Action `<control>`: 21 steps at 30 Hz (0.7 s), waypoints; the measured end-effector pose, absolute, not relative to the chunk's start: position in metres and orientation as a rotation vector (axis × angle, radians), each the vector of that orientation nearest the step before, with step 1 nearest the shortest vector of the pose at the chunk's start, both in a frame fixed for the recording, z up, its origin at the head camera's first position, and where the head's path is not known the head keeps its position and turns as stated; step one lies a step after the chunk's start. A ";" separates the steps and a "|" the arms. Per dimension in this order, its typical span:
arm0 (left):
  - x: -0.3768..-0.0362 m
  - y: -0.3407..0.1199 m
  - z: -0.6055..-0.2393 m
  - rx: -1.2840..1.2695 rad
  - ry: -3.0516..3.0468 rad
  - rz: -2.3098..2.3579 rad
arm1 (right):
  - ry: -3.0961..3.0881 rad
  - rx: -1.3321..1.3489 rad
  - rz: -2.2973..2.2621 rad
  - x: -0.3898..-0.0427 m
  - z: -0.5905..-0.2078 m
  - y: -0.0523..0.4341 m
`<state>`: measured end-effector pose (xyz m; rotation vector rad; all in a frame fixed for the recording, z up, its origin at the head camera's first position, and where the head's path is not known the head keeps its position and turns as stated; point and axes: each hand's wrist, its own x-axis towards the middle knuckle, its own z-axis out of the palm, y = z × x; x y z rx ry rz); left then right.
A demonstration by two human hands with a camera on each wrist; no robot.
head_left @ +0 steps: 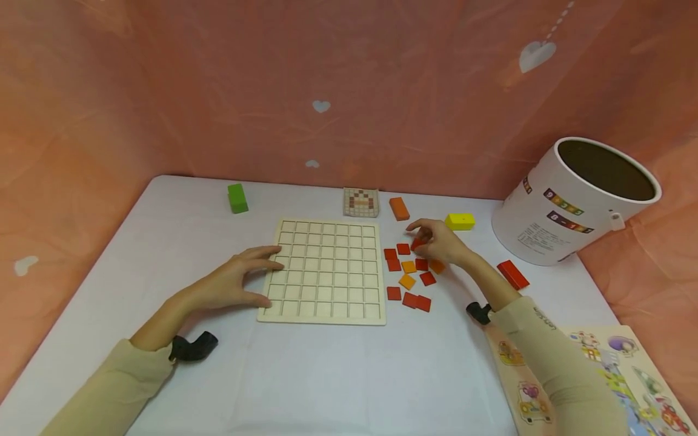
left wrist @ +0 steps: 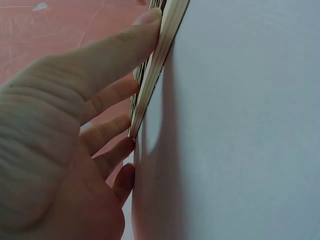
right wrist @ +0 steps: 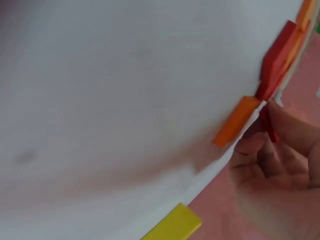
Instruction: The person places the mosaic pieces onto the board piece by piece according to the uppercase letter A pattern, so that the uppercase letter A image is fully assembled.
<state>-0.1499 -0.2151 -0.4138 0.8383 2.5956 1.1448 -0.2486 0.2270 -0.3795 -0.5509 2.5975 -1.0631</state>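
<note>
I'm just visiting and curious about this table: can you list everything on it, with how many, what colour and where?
grid board: one, pale wood, middle of the table, cells bare
small tiles: about eleven, red and orange, loose just right of the board
red tile: one, pinched in the right hand
pattern card: one, brown and cream, behind the board
green block: one, far left
orange block: one, beside the card
yellow block: one, right of the orange block
red block: one, near the tub
tub: one, white, open, far right
picture puzzle: one, colourful, near right corner
table: one, white
left hand: rests on the board's left edge
right hand: over the tiles
</note>
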 end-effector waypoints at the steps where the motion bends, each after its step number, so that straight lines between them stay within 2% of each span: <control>1: -0.150 -0.215 -0.414 0.837 2.591 1.148 | 2.611 -0.540 -1.090 -0.249 -0.378 0.225; 6: -0.151 -0.214 -0.414 0.838 2.611 1.128 | 2.599 -0.589 -1.209 -0.262 -0.371 0.195; 13: -0.150 -0.215 -0.413 0.846 2.612 1.127 | 2.469 -0.783 -1.241 -0.280 -0.369 0.125; 21: -0.149 -0.215 -0.415 0.842 2.619 1.087 | 2.428 -0.796 -1.172 -0.291 -0.368 0.081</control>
